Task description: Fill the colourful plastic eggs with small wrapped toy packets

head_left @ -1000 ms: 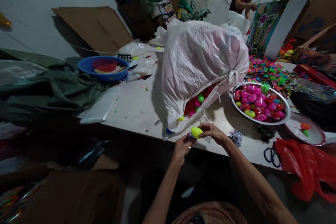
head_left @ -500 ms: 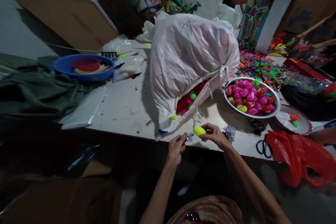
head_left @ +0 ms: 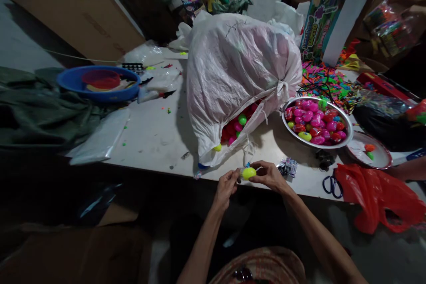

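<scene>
A yellow plastic egg (head_left: 249, 173) is pinched in the fingertips of my right hand (head_left: 270, 176), above the table's front edge. My left hand (head_left: 226, 187) is closed on a small clear piece of plastic film (head_left: 241, 173), which meets the egg's left end. How far the film covers the egg is too small to tell. Behind my hands, a large white sack (head_left: 239, 66) lies with its mouth open, showing red, pink and green eggs. To the right, a metal basin (head_left: 350, 136) is heaped with pink, red and yellow eggs. Small printed wrappers (head_left: 289, 167) lie beside my right hand.
Scissors (head_left: 332, 187) and a red plastic bag (head_left: 372, 195) are at the front right, near a plate (head_left: 386, 159) with two small pieces. A blue tub (head_left: 100, 93) stands left. Farther right, another person's hands (head_left: 404, 2) hold a clear packet of colourful pieces.
The yellow egg and the film in my left hand have come together, with the egg moved slightly left and down. The other person's hands at right have lifted a packet.
</scene>
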{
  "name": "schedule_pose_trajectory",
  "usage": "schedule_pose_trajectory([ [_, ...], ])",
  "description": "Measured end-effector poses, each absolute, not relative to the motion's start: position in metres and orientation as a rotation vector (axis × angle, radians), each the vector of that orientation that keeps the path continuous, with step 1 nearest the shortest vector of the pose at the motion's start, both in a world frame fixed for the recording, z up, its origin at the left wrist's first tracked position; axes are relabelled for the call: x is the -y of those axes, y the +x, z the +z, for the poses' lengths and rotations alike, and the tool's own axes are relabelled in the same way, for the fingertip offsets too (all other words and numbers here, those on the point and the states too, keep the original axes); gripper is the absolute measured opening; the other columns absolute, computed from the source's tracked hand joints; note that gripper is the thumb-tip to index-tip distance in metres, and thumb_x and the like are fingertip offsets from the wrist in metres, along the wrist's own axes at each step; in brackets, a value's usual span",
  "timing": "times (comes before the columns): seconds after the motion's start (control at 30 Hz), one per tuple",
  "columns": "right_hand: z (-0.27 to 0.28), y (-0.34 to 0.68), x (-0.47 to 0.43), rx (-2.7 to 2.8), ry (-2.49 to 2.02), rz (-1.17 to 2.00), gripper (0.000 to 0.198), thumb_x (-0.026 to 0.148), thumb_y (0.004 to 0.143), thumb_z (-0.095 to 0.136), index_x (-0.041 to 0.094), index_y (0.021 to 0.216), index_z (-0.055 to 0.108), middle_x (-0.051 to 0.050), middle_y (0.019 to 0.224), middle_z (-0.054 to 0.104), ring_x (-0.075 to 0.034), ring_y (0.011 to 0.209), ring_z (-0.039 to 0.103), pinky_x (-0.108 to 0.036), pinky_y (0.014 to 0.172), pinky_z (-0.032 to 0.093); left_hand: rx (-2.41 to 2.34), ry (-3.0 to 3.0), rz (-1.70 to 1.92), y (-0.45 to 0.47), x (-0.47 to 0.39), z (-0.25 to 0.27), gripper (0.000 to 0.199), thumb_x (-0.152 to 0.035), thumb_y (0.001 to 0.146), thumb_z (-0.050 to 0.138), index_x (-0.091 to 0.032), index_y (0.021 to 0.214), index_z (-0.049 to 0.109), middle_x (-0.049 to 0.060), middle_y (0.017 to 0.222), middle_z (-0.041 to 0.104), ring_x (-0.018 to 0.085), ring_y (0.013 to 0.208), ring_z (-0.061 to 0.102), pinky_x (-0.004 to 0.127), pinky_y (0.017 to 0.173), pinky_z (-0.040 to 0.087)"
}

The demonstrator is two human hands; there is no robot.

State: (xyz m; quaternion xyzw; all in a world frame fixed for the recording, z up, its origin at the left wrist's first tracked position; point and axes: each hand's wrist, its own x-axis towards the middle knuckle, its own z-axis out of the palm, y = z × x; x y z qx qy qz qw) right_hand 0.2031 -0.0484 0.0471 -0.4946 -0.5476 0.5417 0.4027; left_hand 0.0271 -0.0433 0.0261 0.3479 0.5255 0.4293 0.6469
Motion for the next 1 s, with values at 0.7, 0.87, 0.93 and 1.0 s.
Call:
schedule_pose_trajectory([
  [0.7,0.021,0.174,0.066,1.233,-1.436,0.833,0.019,0.033,0.067,0.067,0.022,0.077,0.055,-0.001,0.075,0.058,-0.017,0.070,0.058,-0.031,0.066,0.050,-1.002,0.402,1.035,0.063,0.046,0.025,0.042,-0.031,0.051,0.082,-0.015,0.077,0.053,-0.011,0.050,0.045,-0.002,0.030,0.026,0.014,0.031,0.019],
  [0.87,0.021,0.171,0.063,1.064,-1.433,0.970,0.024,0.031,0.061,0.071,0.023,0.076,0.054,0.002,0.065,0.057,-0.016,0.059,0.057,-0.027,0.053,0.048,-1.008,0.341,0.948,0.063,0.043,0.023,0.038,-0.032,0.054,0.080,-0.014,0.074,0.054,-0.010,0.047,0.045,-0.001,0.029,0.028,0.013,0.029,0.020],
  [0.93,0.022,0.174,0.060,0.965,-1.420,1.079,0.028,0.031,0.058,0.073,0.022,0.075,0.054,0.005,0.058,0.056,-0.015,0.054,0.057,-0.024,0.048,0.045,-0.995,0.304,0.927,0.063,0.040,0.021,0.037,-0.031,0.053,0.080,-0.014,0.074,0.054,-0.010,0.048,0.047,-0.001,0.029,0.029,0.012,0.028,0.020],
  [1.0,0.023,0.179,0.058,0.961,-1.431,1.087,0.028,0.030,0.057,0.073,0.021,0.075,0.055,0.005,0.057,0.057,-0.014,0.053,0.057,-0.023,0.048,0.044,-0.998,0.292,0.927,0.064,0.036,0.020,0.037,-0.031,0.054,0.080,-0.014,0.076,0.056,-0.009,0.050,0.049,-0.001,0.028,0.028,0.013,0.027,0.019],
])
